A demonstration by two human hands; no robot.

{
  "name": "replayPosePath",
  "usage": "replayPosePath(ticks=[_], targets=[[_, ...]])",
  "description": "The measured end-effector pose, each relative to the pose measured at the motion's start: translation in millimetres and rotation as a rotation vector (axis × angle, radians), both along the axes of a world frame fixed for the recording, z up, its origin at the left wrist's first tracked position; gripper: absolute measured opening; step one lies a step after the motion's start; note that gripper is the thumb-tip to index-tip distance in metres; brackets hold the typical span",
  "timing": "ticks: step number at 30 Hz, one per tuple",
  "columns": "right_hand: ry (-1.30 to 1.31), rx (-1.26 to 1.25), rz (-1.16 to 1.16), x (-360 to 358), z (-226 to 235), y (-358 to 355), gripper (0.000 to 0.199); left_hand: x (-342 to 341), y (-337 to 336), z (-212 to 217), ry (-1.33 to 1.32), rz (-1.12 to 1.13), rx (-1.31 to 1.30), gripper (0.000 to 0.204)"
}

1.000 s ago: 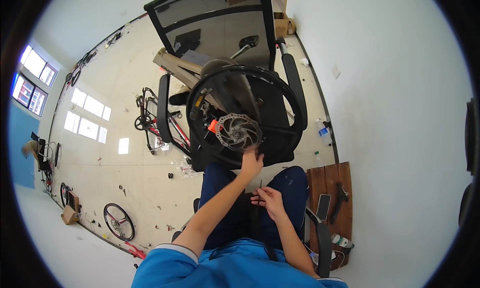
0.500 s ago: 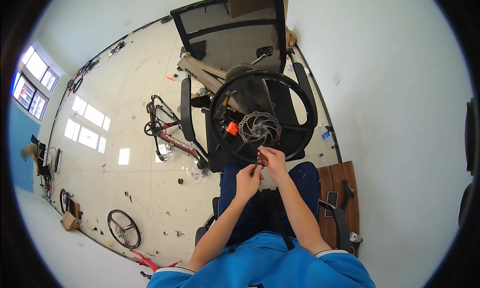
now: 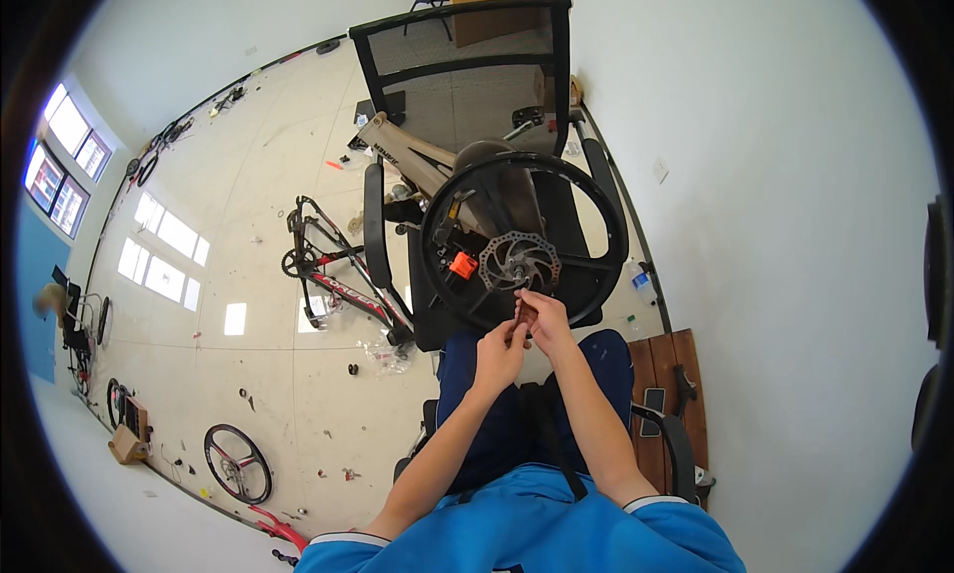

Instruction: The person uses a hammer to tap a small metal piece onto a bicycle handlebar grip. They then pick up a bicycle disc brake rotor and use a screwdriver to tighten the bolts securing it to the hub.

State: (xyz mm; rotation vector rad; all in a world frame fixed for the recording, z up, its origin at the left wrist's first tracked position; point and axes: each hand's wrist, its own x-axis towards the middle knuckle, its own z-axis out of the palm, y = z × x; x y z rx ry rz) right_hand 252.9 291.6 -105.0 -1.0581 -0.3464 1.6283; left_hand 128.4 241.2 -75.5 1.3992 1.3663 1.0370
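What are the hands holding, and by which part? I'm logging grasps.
Both hands, left hand and right hand, pinch a small dark item in their fingertips near the brake disc; too small to identify.

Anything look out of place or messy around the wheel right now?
Yes. The bicycle wheel sits on an office chair, not a stand. A bike frame lies on the floor amid scattered small parts. Both hands, left hand and right hand, meet below the disc rotor.

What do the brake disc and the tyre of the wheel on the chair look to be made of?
Brake disc: likely bare metal, grey and glinting, with cut-out holes. Tyre: probably rubber, matt black with no shine. Both hands, left hand and right hand, meet just below the disc.
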Motion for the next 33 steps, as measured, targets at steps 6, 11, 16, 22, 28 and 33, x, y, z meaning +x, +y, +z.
replayPosePath(ticks=[6, 11, 16, 22, 28, 33], targets=[[0.153, -0.032, 0.018, 3.8, -5.2, 7.8, 0.019, 1.0, 3.6, 34.1, -0.035, 0.029, -0.015, 0.025], [0.292, -0.106, 0.066, 0.2, 6.9, 6.8, 0.022, 6.8, 11.5, 16.3, -0.942, 0.072, -0.59, 0.034], [0.398, -0.047, 0.168, 16.4, -17.4, 9.7, 0.018, -1.3, 8.9, 34.8, -0.847, 0.008, -0.65, 0.052], [0.363, -0.086, 0.105, 10.1, -26.5, 18.0, 0.017, 1.7, 9.3, 43.7, -0.068, -0.031, -0.195, 0.027], [0.446, -0.031, 0.167, 7.2, 1.9, 4.8, 0.021, 1.9, 19.9, 33.4, -0.292, 0.004, -0.371, 0.025], [0.395, -0.073, 0.111, 10.2, 1.7, 6.1, 0.02, -5.8, 30.1, 29.4, -0.762, -0.074, -0.617, 0.022]])
